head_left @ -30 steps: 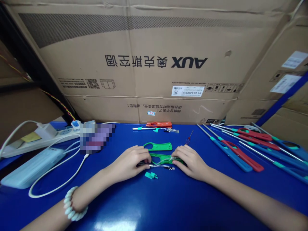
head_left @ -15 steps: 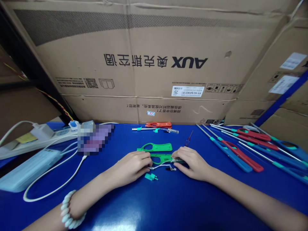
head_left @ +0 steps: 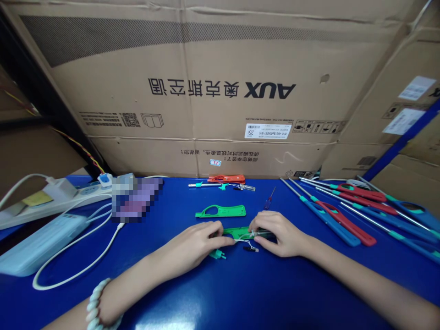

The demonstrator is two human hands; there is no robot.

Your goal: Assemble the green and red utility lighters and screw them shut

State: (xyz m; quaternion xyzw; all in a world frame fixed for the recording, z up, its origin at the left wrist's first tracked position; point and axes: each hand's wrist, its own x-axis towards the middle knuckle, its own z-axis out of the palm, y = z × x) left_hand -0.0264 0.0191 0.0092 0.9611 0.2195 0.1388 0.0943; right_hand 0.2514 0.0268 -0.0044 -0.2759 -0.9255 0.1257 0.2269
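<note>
Glossy blue table (head_left: 240,293), tall cardboard boxes (head_left: 220,87) stacked behind as a wall, soft overhead glare

Hands: two, left hand (head_left: 194,243) and right hand (head_left: 277,236). Green handle shells (head_left: 222,211): two. Orange handle shell (head_left: 227,178): one. Small teal plug (head_left: 216,253): one. Red-handled screwdriver (head_left: 270,198): one. Long-nosed lighters (head_left: 338,221): at least four; they overlap, so the exact count cannot be told. Power strip (head_left: 51,201): one. White power bank (head_left: 37,243): one. Bead bracelet (head_left: 94,307): one.
</note>
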